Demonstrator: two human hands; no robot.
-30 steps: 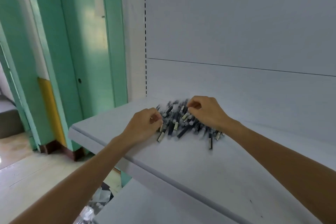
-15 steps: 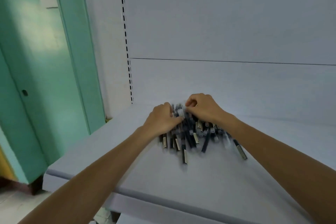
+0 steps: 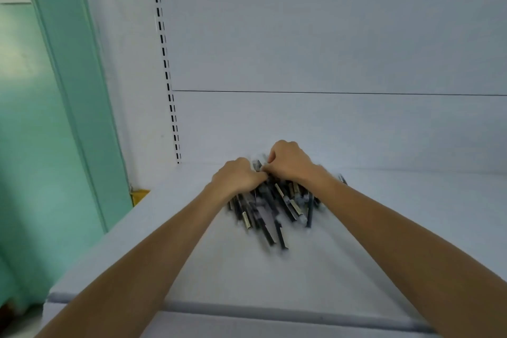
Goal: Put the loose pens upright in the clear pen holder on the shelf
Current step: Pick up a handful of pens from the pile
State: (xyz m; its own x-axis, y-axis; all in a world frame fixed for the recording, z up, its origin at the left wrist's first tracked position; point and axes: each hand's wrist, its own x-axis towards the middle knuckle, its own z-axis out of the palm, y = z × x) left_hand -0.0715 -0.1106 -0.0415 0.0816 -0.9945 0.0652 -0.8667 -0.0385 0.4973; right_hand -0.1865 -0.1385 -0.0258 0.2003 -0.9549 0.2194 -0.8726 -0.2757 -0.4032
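Under the hands, on the shelf (image 3: 274, 277), I see the pens (image 3: 271, 208) heaped flat, long axes running back toward me. Left hand (image 3: 238, 177) and right hand (image 3: 288, 163) both curl onto the far ends, equally near. Holder not in view.

Your left hand (image 3: 237, 176) and right hand (image 3: 290, 162) sit knuckles-up and touching each other, with the fingers curled down into the far end of the dark pens (image 3: 270, 208). The pens lie flat in a blurred heap on the pale shelf (image 3: 370, 255), fanning toward you. A green door frame (image 3: 68, 77) stands at the left.
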